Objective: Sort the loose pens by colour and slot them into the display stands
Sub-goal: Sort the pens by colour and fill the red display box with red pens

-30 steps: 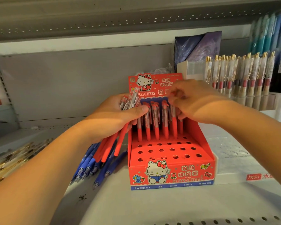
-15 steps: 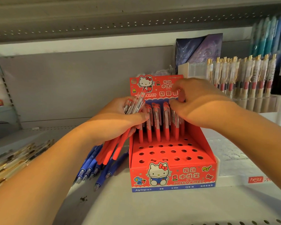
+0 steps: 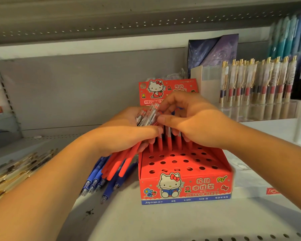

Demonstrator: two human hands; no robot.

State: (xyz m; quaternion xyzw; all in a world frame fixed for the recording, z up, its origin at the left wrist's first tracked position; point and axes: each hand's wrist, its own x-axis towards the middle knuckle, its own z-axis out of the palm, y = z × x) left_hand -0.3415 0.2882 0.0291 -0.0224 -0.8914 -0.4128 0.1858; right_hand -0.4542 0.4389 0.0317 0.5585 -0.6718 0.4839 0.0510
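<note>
A red Hello Kitty display stand (image 3: 184,186) sits on the shelf, its top full of holes. Several red pens (image 3: 169,145) stand in its back row. My left hand (image 3: 125,133) grips a bundle of red pens (image 3: 122,164), tips pointing down and left, clear caps up. My right hand (image 3: 193,124) is over the stand's back row, its thumb and fingers pinching the cap end of one pen in that bundle. Several loose blue pens (image 3: 94,181) lie on the shelf left of the stand, partly under the bundle.
A clear rack of gold-clipped pens (image 3: 257,84) stands at the back right, with dark folders (image 3: 214,51) behind it. Loose gold and clear pens (image 3: 16,173) lie at the far left. A white box edge (image 3: 261,188) sits right of the stand.
My right hand has left the stand's back row and moved left to the top of the bundle in my left hand. My left hand has stayed in place.
</note>
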